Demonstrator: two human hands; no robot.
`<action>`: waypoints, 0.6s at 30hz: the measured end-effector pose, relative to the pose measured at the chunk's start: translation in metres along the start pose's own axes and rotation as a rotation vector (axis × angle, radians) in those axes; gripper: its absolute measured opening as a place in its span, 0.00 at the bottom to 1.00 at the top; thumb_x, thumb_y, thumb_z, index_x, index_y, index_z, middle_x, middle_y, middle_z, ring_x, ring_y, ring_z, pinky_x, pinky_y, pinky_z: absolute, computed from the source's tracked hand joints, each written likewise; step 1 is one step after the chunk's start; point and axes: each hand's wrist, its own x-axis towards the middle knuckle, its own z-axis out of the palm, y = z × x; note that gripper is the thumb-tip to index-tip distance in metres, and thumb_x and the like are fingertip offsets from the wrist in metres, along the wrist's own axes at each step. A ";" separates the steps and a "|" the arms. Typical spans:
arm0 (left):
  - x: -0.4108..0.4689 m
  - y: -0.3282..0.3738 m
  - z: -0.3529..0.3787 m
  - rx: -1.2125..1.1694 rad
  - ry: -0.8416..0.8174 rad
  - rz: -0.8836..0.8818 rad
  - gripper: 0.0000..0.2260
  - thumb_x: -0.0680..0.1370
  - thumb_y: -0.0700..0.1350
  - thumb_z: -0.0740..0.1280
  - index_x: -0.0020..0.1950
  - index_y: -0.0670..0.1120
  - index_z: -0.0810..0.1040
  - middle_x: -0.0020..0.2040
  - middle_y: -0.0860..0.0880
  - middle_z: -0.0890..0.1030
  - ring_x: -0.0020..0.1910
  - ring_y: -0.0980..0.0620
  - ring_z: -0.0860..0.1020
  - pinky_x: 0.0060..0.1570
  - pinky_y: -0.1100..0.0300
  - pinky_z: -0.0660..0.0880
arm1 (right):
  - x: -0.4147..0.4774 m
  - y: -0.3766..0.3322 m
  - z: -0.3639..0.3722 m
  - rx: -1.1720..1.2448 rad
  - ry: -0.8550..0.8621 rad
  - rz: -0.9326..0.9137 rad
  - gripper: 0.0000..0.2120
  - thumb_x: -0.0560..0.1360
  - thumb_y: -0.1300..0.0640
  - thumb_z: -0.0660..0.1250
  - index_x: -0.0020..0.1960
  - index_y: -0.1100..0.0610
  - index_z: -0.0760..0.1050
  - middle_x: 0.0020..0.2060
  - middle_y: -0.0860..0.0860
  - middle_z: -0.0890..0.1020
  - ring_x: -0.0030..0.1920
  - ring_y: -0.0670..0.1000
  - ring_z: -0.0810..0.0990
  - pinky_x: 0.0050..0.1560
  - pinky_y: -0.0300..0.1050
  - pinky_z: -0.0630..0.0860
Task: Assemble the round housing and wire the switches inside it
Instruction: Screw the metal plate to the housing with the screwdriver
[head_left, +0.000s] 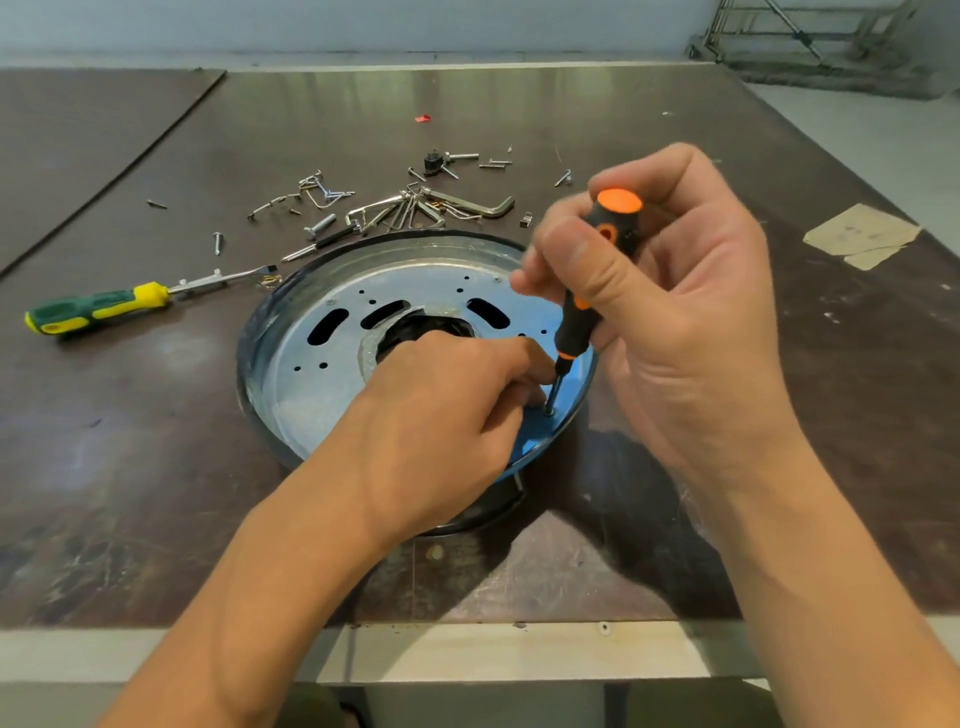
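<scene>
The round metal housing (317, 338) lies flat on the table, its plate pierced by oblong slots and small holes round a central opening. My right hand (670, 312) grips a black and orange screwdriver (576, 327), held nearly upright with its tip on a screw (548, 412) at the plate's right edge. My left hand (447, 415) lies on the plate with its fingers curled beside that screw; whether they pinch it is hidden. No switches or wires show inside the housing.
A green and yellow screwdriver (98, 309) lies left of the housing. Loose screws, wire clips and a hex key (472, 203) are scattered behind it, with a small black part (432, 162) further back. Tape patches (860, 236) sit at the right. The table's front edge (467, 649) is near me.
</scene>
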 end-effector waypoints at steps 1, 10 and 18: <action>0.000 0.000 0.000 -0.001 -0.004 -0.001 0.13 0.79 0.43 0.62 0.58 0.55 0.80 0.49 0.60 0.84 0.47 0.58 0.81 0.49 0.53 0.77 | 0.000 0.000 0.000 0.011 -0.001 0.013 0.08 0.76 0.65 0.68 0.50 0.58 0.70 0.39 0.55 0.78 0.37 0.54 0.79 0.44 0.58 0.79; 0.001 0.000 0.001 0.005 0.008 -0.004 0.12 0.79 0.44 0.63 0.58 0.55 0.80 0.49 0.60 0.84 0.48 0.57 0.81 0.50 0.52 0.77 | 0.000 -0.001 -0.001 0.024 0.009 0.010 0.08 0.75 0.67 0.69 0.50 0.59 0.72 0.44 0.56 0.82 0.44 0.54 0.81 0.47 0.50 0.79; 0.001 -0.001 0.001 0.008 0.009 -0.008 0.11 0.79 0.44 0.63 0.56 0.55 0.80 0.48 0.58 0.84 0.46 0.54 0.81 0.47 0.51 0.77 | -0.002 0.000 -0.002 0.102 -0.054 0.094 0.09 0.82 0.61 0.58 0.55 0.61 0.76 0.42 0.55 0.79 0.44 0.53 0.76 0.46 0.50 0.76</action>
